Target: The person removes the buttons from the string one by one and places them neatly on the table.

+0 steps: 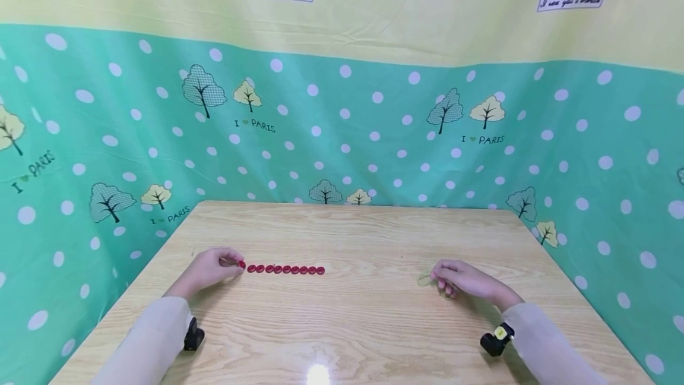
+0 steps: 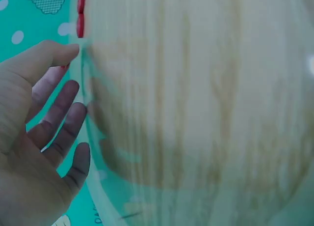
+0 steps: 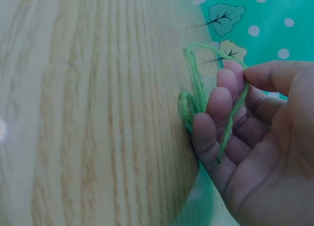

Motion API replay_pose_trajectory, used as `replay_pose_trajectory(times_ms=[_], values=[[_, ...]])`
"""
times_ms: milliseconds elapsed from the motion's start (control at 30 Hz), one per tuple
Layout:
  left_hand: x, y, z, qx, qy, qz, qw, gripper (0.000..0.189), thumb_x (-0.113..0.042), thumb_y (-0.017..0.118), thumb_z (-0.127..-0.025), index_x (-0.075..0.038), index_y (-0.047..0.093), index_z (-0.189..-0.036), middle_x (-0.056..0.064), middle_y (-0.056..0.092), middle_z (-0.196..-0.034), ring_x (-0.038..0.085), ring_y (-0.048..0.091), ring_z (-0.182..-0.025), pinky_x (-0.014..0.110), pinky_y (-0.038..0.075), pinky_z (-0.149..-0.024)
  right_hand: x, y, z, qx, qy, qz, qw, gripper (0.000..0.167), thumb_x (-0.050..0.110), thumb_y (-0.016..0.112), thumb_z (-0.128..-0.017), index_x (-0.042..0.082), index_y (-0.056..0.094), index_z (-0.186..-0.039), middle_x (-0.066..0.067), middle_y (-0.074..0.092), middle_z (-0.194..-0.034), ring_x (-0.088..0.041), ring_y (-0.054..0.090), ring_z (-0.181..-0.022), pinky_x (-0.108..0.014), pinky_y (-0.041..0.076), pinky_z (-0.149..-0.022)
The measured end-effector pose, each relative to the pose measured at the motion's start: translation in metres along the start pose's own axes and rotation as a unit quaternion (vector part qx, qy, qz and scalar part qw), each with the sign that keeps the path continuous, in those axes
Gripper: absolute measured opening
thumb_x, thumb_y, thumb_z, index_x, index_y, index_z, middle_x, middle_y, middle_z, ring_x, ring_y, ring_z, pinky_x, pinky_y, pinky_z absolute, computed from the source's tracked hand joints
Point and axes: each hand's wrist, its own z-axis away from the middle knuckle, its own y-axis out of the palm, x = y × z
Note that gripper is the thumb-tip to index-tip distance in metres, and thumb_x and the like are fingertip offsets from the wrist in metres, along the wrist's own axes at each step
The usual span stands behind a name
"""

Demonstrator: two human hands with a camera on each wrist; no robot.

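At the left end of a row of red buttons [image 1: 287, 270], my left hand [image 1: 218, 267] pinches one red button [image 1: 241, 265] between thumb and forefinger. In the left wrist view only a sliver of that button shows behind the thumb of the left hand [image 2: 44, 118], with its other fingers loosely spread. On the right side of the table, my right hand [image 1: 464, 280] holds a piece of green yarn [image 1: 424, 280]. In the right wrist view the green yarn [image 3: 230, 118] is pinched under the thumb, its short end crossing the curled fingers and the rest looping down beyond them.
The wooden table [image 1: 342, 325] has its back edge against a green dotted curtain [image 1: 374, 129], which also hangs on both sides. Each wrist carries a small black camera, one on the left [image 1: 193, 335] and one on the right [image 1: 496, 340].
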Motion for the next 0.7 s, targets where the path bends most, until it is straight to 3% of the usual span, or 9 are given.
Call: replay_pose_trajectory(times_ms=[167,433,700], values=[[0.003,0.002,0.0,0.009,-0.005,-0.008,0.9999,0.024,-0.022,0.077,-0.089,-0.007,0.073,-0.108,0.01,0.069,-0.11,0.033,0.063,-0.106,0.054,0.046,-0.097,0.001,-0.001,-0.002,-0.006,-0.001,-0.001,1.0,0.037,0.026,0.041,-0.11,-0.006,0.058,-0.111,-0.009,0.057,-0.086,-0.018,0.053,-0.072,-0.029,0.051,-0.065],[0.002,0.002,-0.001,0.018,-0.001,-0.007,0.9998,0.023,-0.02,0.076,-0.089,-0.008,0.074,-0.108,0.013,0.068,-0.114,0.041,0.059,-0.113,0.059,0.045,-0.098,0.006,-0.002,-0.007,-0.014,-0.006,0.0,0.9999,0.038,0.027,0.041,-0.11,-0.008,0.057,-0.114,-0.011,0.057,-0.087,-0.019,0.053,-0.074,-0.03,0.051,-0.065],[-0.007,0.004,-0.001,-0.005,0.017,-0.014,0.9997,0.027,-0.021,0.079,-0.087,-0.008,0.072,-0.11,0.016,0.065,-0.117,0.036,0.06,-0.105,0.054,0.049,-0.09,0.018,-0.001,-0.013,-0.032,-0.022,-0.002,0.9993,0.038,0.025,0.043,-0.109,-0.01,0.056,-0.116,-0.017,0.058,-0.091,-0.019,0.053,-0.075,-0.031,0.051,-0.068]])
